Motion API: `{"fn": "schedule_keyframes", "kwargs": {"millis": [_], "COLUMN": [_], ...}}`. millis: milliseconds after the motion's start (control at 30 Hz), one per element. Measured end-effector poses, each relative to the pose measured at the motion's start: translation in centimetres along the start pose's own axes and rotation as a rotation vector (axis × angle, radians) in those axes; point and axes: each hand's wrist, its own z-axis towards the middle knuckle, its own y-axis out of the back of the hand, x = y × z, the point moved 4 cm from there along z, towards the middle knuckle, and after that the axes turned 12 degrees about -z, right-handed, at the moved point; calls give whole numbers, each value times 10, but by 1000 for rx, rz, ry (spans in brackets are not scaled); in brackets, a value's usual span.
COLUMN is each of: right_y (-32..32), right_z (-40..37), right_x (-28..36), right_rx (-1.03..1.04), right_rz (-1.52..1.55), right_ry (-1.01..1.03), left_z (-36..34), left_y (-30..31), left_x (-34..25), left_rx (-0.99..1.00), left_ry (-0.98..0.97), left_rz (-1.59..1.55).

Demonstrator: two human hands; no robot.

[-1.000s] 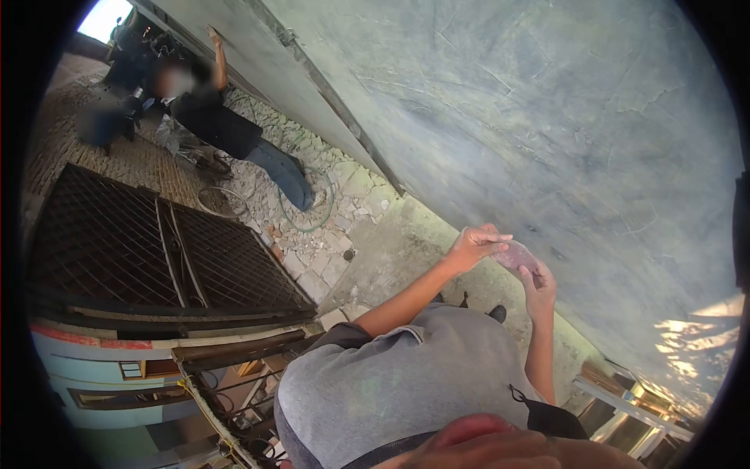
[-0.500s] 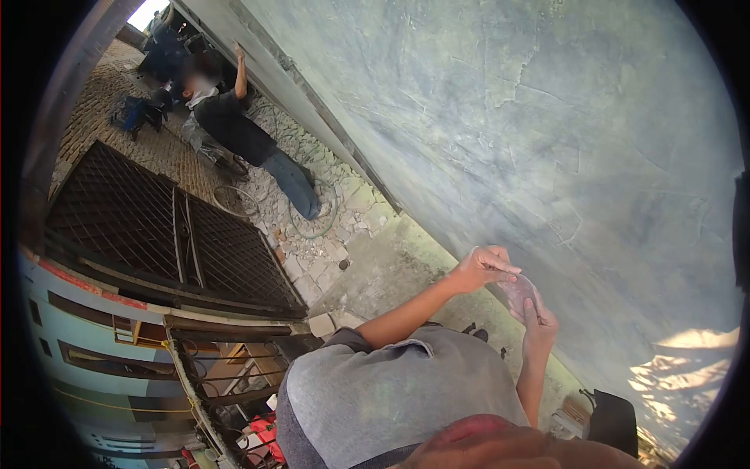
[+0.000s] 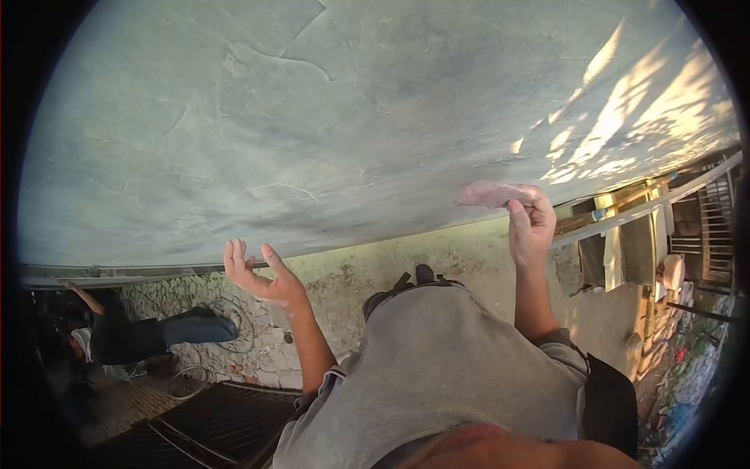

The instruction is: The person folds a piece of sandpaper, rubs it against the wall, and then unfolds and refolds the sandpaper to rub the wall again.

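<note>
A flat pinkish piece, perhaps sandpaper [image 3: 488, 195], is pinched between the thumb and fingers of my right hand [image 3: 534, 222], close to the grey-green plastered wall [image 3: 375, 117]. My left hand [image 3: 264, 275] is raised near the lower part of the wall, fingers apart and nothing in it. Pale dust coats the fingers of both hands. Cracks and ridges show in the wall's surface, and patches of sunlight fall on its right side.
At the left a co-worker [image 3: 133, 341] in dark clothes reaches an arm to the wall, with rubble and a hose [image 3: 251, 328] nearby. A dark metal grille [image 3: 203, 422] lies lower left. Poles, wooden boards and a barred window [image 3: 715, 234] stand at the right.
The view has turned toward the wall's right part. My hands, close together before, are now wide apart; my left hand has let go of the pinkish piece, which stays in my right.
</note>
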Motion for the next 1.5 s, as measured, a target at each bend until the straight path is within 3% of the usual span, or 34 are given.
{"fn": "schedule_keyframes", "kwargs": {"millis": [100, 167, 200, 300, 400, 467, 567, 600, 633, 667, 700, 733, 767, 833, 900, 1033, 1067, 1200, 1267, 1333, 1500], "right_y": [47, 71, 97, 91, 98, 99, 62, 36, 27, 24, 24, 11, 2, 73, 19, 56, 10, 54, 30, 17, 16], "right_z": [14, 18, 16, 20, 21, 20, 37, 51, 52, 50, 50, 46, 44, 44, 36, 137, 54, 60, 54, 55, 57], "right_x": [26, 54, 49, 82, 73, 65, 82, 101, 105, 101, 100, 105, 110, 43, 84, -16, 30, -15, 6, 12, 19], "right_rx": [-363, -658, -734, -1066, -1055, -1000, -774, -562, -506, -542, -494, -448, -553, -709, -649, -624, -623, -634, -595, -581, -540], "right_rz": [120, -45, -159, -511, -694, -789, -857, -763, -815, -658, -892, -879, -949, -1101, -1146, -1071, -1065, -1120, -1235, -1129, -1212], "right_ry": [177, 262, 430, 595, 721, 681, 651, 755, 731, 600, 721, 790, 735, 798, 855, 828, 810, 736, 859, 725, 695], "left_z": [11, 10, 9, 3, -4, -8, -11, -9, -7, -3, 0, 2, 6, 6, 2, -8, -7, -11, -9, -9, -12], "left_y": [3, 6, 8, 12, 13, 16, 21, 24, 27, 32, 37, 44, 48, 57, 64, 75, 79, 91, 95, 98, 96], "left_x": [0, 9, 13, 21, 27, 35, 35, 35, 36, 35, 36, 33, 31, 32, 34, 37, 38, 37, 34, 37, 38], "left_rx": [-86, -38, -36, -25, 20, 49, 29, 29, 23, 14, -1, -20, -23, -56, -78, -123, -132, -147, -134, -123, -108], "left_ry": [24, 92, 118, 179, 228, 275, 262, 282, 301, 316, 274, 275, 269, 250, 237, 267, 264, 271, 258, 260, 267], "left_rz": [87, 45, 57, 35, -23, -13, -52, -65, -85, -73, -56, -48, -54, -52, -26, -19, -5, 14, 49, 72, 22]}}
